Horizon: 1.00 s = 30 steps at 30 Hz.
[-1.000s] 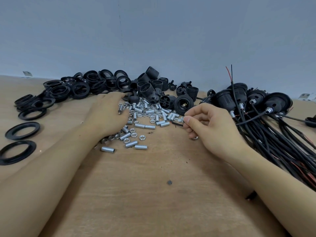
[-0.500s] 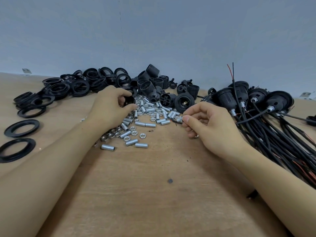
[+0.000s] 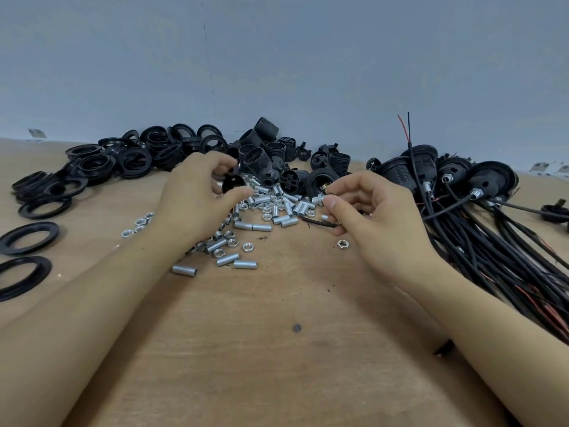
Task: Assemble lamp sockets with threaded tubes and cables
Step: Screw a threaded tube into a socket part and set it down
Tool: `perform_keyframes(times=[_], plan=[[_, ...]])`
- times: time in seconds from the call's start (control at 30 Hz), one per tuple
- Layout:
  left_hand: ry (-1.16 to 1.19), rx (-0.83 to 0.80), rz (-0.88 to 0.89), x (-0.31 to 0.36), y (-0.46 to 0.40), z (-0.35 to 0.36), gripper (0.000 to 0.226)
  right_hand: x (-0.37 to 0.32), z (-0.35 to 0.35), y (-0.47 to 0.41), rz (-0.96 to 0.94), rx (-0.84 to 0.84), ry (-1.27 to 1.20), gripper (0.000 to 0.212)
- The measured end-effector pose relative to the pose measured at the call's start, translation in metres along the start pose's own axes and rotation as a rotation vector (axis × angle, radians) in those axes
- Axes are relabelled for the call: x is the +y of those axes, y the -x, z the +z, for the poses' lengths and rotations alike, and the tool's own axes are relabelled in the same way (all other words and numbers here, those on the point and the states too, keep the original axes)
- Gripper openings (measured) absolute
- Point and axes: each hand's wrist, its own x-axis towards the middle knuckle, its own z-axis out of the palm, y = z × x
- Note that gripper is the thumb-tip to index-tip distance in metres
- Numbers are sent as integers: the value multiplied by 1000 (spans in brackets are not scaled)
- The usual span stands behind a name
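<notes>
- Centre frame: left hand grips a black socket base; right hand pinches a threaded tube, its long axis pointing left toward the base.
- Cable lies beneath the right fingers.

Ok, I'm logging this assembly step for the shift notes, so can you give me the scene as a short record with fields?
left hand: grips a black socket part over the metal pile
right hand: pinches a threaded tube; a black cable runs under its fingers
loose tubes and nuts: scattered mid-table between the hands
black rings: heaped far left
socket bodies: piled at the back centre
wired sockets: bundled on the right, cables trailing
surface: wooden table
</notes>
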Motion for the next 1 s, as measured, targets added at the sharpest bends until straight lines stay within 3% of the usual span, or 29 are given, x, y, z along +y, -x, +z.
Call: perform_keyframes(times=[0.1, 0.27, 0.47, 0.63, 0.77, 0.87, 1.0], plan=[[-171, -59, 26, -8, -2, 1, 45, 1, 1, 0, 11, -5, 12, 11], [-116, -120, 291, -2, -7, 8, 29, 2, 1, 0, 15, -10, 24, 10], [-409, -321, 315, 19, -42, 24, 53, 3, 0, 0, 9, -21, 29, 9], [-480, -236, 352, 21, -54, 28, 26, 2, -1, 0, 8, -11, 33, 9], [-284, -207, 258, 15, -45, 23, 10, 4, -1, 0, 8, -11, 24, 10], [111, -50, 163, 17, -22, 8, 5, 2, 0, -1, -15, -9, -23, 10], [724, -256, 43, 30, 20, -5, 9, -4, 1, 1, -67, 1, -175, 8]])
